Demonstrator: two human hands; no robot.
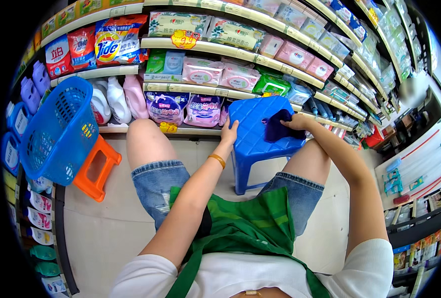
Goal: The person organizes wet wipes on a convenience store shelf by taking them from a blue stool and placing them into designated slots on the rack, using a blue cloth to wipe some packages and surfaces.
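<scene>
A blue plastic stool (257,115) with a quilted-pattern seat stands upright on the floor between my knees. My left hand (229,131) grips the left edge of its seat. On the right part of the seat lies a dark purple cloth (276,126), bunched up, and my right hand (298,122) holds its upper right part. The cloth covers some of the seat near its right corner. The fingertips of my right hand are partly hidden by the folds.
A blue plastic basket (52,149) rests on an orange stool (103,158) at the left. Shelves in front hold Tide detergent bags (117,41), tissue packs (202,72), bottles (118,98) and pink-purple packs (203,110). More shelving with bottles (39,218) runs along the left side.
</scene>
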